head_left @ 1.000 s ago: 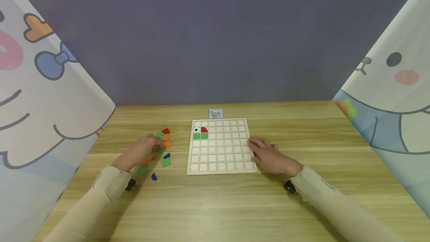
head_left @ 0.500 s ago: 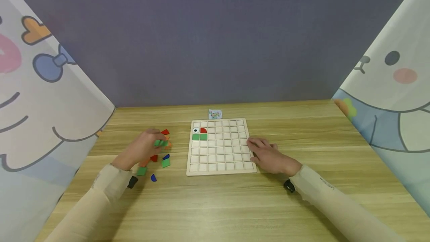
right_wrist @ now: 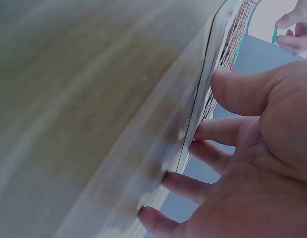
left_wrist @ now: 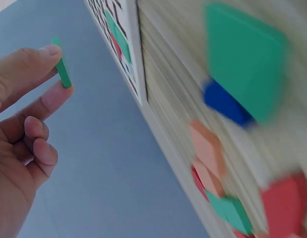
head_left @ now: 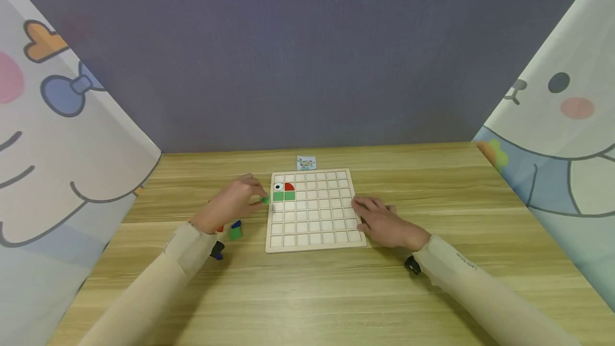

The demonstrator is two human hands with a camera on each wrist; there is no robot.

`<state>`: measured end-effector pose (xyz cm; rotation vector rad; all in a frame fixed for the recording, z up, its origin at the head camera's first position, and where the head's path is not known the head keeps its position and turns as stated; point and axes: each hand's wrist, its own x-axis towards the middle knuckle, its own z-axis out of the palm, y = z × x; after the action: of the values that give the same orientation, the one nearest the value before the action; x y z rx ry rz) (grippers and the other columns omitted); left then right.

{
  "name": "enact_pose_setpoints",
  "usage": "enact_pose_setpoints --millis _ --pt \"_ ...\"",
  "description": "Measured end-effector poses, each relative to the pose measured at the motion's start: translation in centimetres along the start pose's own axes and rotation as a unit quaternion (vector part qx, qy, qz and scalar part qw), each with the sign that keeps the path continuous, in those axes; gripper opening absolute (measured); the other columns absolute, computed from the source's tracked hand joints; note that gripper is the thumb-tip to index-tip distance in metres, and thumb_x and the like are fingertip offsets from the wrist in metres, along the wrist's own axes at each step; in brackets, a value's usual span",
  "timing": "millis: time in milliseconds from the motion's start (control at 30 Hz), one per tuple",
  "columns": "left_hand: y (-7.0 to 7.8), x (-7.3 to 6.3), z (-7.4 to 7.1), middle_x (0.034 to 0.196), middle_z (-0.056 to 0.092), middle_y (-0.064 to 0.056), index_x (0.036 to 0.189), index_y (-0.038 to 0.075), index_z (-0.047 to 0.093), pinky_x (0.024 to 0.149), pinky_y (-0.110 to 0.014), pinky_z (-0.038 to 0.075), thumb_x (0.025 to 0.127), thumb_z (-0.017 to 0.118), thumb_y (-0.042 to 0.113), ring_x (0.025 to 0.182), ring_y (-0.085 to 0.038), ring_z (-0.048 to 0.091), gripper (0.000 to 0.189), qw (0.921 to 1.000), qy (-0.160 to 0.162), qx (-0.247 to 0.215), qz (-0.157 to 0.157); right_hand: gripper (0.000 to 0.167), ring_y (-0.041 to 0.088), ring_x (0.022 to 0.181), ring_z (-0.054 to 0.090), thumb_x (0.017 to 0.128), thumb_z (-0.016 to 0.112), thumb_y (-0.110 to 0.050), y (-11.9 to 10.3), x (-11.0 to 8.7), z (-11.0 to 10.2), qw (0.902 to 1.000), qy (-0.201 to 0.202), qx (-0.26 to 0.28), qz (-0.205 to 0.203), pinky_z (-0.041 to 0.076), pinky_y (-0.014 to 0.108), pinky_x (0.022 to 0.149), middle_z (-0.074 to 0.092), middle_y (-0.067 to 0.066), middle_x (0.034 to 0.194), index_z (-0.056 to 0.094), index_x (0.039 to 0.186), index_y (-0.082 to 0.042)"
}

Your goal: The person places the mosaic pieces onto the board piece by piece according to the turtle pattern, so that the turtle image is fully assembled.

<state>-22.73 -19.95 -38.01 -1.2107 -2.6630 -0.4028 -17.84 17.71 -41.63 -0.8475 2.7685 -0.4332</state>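
Observation:
My left hand (head_left: 231,203) pinches a green square tile (left_wrist: 63,69) between thumb and fingertip, just off the left edge of a wooden grid board (head_left: 316,248). In the board's upper left cells lie a white eye tile (head_left: 278,187), a red quarter-round tile (head_left: 289,187) and two green squares (head_left: 284,196). At the board's right edge rests my right hand (head_left: 386,223), thumb and fingertips touching the rim and table with the fingers spread. In the right wrist view the far hand with the green tile shows at upper right.
Loose tiles lie left of the board: a green square (head_left: 235,233), a blue piece (head_left: 236,224), and, in the left wrist view, orange tiles (left_wrist: 208,148) and a red tile (left_wrist: 287,206). The left arm hides part of this pile. A small picture card (head_left: 306,163) lies behind the board.
My left hand has picked up a green tile from the pile and moved right to the board's left edge. The right hand has stayed at the board's right side.

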Motion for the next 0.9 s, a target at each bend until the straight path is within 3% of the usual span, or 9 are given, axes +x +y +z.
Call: enact_pose_setpoints --millis 200,367,533,700,900 --pt "1.1 2.7 1.1 0.082 0.065 0.001 0.085 0.010 0.075 0.065 -0.023 0.047 0.074 0.081 0.007 0.076 -0.014 0.051 0.013 0.9991 -0.042 0.000 0.006 0.060 0.036 0.136 0.020 0.099 0.050 -0.022 0.0 0.0 0.0 1.0000 0.003 -0.005 -0.006 0.029 0.062 0.089 0.021 0.016 0.152 0.024 0.147 0.002" --pt "1.4 4.0 2.0 0.087 0.067 0.002 0.086 0.012 0.076 0.070 -0.023 0.048 0.077 0.079 0.008 0.082 -0.015 0.054 0.011 0.9966 -0.081 -0.013 -0.008 0.059 0.037 0.135 0.021 0.100 0.049 -0.023 0.0 0.1 -0.1 0.9999 -0.001 -0.008 -0.010 0.030 0.061 0.089 0.021 0.016 0.152 0.024 0.147 0.002" --pt "1.4 4.8 2.8 0.087 0.069 0.005 0.086 0.012 0.077 0.081 -0.030 0.048 0.079 0.077 0.009 0.084 -0.015 0.056 0.008 0.9940 -0.108 -0.019 -0.009 0.059 0.037 0.135 0.020 0.100 0.049 -0.023 -0.1 0.1 -0.2 0.9999 -0.003 -0.005 -0.010 0.029 0.062 0.089 0.021 0.015 0.152 0.024 0.148 0.002" --pt "1.5 5.1 3.3 0.083 0.068 0.005 0.086 0.011 0.077 0.072 -0.025 0.048 0.079 0.077 0.008 0.082 -0.015 0.054 0.008 0.9911 -0.129 -0.029 -0.020 0.059 0.037 0.136 0.020 0.100 0.049 -0.023 -0.2 0.1 -0.3 0.9999 -0.001 -0.007 -0.013 0.030 0.061 0.088 0.021 0.014 0.152 0.024 0.148 0.002" --pt "1.7 5.2 3.7 0.083 0.066 0.005 0.086 0.012 0.076 0.073 -0.026 0.047 0.079 0.077 0.009 0.082 -0.015 0.054 0.008 0.9892 -0.143 -0.010 -0.031 0.059 0.037 0.136 0.020 0.100 0.049 -0.023 -0.1 0.1 -0.3 0.9999 0.001 -0.010 -0.009 0.030 0.061 0.088 0.021 0.014 0.152 0.025 0.148 0.002"
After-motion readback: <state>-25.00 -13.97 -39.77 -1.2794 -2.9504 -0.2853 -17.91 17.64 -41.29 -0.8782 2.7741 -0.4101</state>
